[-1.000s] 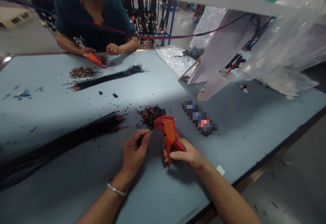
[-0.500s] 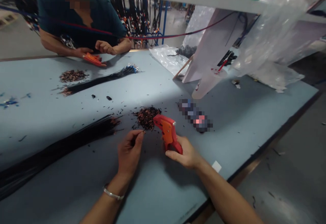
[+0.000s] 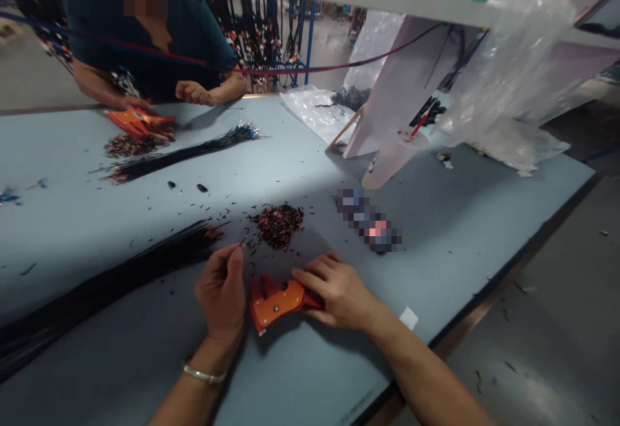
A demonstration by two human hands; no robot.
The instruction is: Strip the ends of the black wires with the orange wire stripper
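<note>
My left hand (image 3: 221, 294), with a metal bangle at the wrist, is closed in a pinch. A thin black wire (image 3: 243, 241) pokes out from its fingertips. My right hand (image 3: 339, 289) is wrapped round the handle of a red and orange wire stripper (image 3: 277, 304), whose head points left, lying low over the table beside my left hand. Just beyond both hands sits a pile of black and copper-coloured scraps (image 3: 279, 226). To the left lies a long bundle of black wires (image 3: 121, 281), its copper-tipped ends near my left hand.
Across the blue-grey table (image 3: 300, 387), a co-worker's hand holds another orange wire stripper (image 3: 138, 121) over a second scrap pile (image 3: 126, 146), beside a shorter wire bundle (image 3: 194, 153). A plastic cup with a straw (image 3: 393, 158), a blurred-out object (image 3: 368, 219) and plastic bags (image 3: 508, 122) are to the right.
My right hand has turned the wire stripper from upright to pointing left and lowered it toward me. My left hand has shifted left. The co-worker's stripper has moved left over the scrap pile.
</note>
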